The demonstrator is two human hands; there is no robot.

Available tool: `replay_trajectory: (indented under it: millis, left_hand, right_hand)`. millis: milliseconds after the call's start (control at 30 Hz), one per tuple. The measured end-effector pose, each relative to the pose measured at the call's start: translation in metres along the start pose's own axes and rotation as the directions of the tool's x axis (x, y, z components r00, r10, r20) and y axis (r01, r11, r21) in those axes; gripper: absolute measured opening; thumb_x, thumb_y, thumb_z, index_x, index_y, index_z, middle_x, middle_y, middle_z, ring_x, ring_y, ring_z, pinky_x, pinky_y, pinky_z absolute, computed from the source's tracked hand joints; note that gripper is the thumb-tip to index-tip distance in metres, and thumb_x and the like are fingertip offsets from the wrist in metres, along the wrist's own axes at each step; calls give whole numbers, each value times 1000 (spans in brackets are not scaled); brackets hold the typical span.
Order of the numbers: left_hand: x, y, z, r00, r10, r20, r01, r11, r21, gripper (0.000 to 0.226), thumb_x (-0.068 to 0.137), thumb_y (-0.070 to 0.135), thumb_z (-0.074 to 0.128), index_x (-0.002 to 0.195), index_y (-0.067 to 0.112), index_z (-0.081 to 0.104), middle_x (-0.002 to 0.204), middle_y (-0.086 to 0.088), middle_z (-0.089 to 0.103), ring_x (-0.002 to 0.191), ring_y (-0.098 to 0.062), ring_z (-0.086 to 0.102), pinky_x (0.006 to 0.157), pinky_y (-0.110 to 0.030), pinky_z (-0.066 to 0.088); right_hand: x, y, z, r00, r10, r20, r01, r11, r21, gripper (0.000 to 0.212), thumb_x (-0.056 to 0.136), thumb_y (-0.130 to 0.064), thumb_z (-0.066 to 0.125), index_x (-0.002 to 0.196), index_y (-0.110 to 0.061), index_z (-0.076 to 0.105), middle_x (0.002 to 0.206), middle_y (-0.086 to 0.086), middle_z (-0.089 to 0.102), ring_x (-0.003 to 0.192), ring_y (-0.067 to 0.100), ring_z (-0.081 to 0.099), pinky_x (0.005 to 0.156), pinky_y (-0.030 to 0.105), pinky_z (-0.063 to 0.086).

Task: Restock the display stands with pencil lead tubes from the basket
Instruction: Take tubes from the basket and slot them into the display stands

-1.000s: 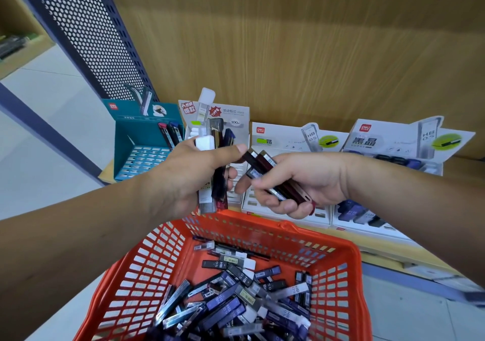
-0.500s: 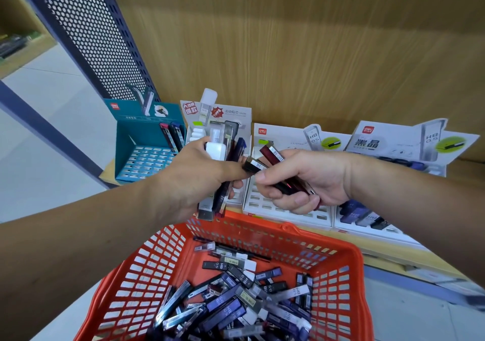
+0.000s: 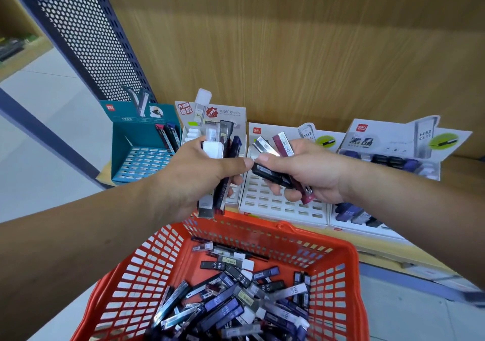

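Observation:
My left hand (image 3: 191, 180) grips an upright bunch of pencil lead tubes (image 3: 219, 157), white, grey and dark blue. My right hand (image 3: 304, 175) holds a few more tubes (image 3: 278, 175), one black, one silver, one maroon, fanned out. The two thumbs nearly touch above the black tube. Both hands hover over the far rim of the orange basket (image 3: 131, 277), which holds a heap of loose tubes (image 3: 236, 298). Behind the hands stand display stands: a teal stand (image 3: 136, 141), a white stand (image 3: 231, 115) partly hidden, a white gridded stand (image 3: 283, 204) and another white stand (image 3: 388, 144).
The stands sit on a wooden shelf (image 3: 459, 172) against a wood-panel back wall (image 3: 288, 52). A dark perforated metal panel (image 3: 86, 33) rises at the left. Pale floor tiles (image 3: 47, 120) lie beyond it.
Both hands have stayed close together; my right hand has fanned its tubes and pushed the black one toward my left thumb. The view has shifted slightly.

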State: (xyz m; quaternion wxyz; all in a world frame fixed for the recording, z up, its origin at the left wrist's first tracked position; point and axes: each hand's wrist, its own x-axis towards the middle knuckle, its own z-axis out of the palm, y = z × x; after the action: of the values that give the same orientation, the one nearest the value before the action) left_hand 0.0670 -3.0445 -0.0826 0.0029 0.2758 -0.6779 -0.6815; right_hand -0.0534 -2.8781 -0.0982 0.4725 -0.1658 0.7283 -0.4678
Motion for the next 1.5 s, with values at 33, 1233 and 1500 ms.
replay_trajectory:
  millis: [33,1233,1500]
  left_hand:
    - [0,0,2,1000,-8,5,8,1000,-14,35,83,13,86,114,8,71,84,-2,76,69,-16,67,56,-29,53]
    - [3,-13,36,998,-57,7,56,997,47,29,83,15,87,105,6,71,86,-7,79,68,-19,71,55,-29,55]
    - [0,-10,44,974,-167,152,183,978,-99,19,92,26,77,105,12,73,83,-4,69,64,-16,64,58,-31,56]
  right_hand:
    - [2,1,3,1000,-13,-14,13,1000,-12,24,102,-43,62,101,-19,60,73,14,62,44,18,41,42,20,27]
    - [-18,9,-67,952,-186,-244,70,906,-418,20,93,-28,75,94,-9,67,78,5,77,48,16,51,43,24,37]
    - [-5,43,-62,912,-274,-307,-63,644,-762,23,89,-37,77,77,-23,64,72,-3,66,69,10,65,57,26,46]
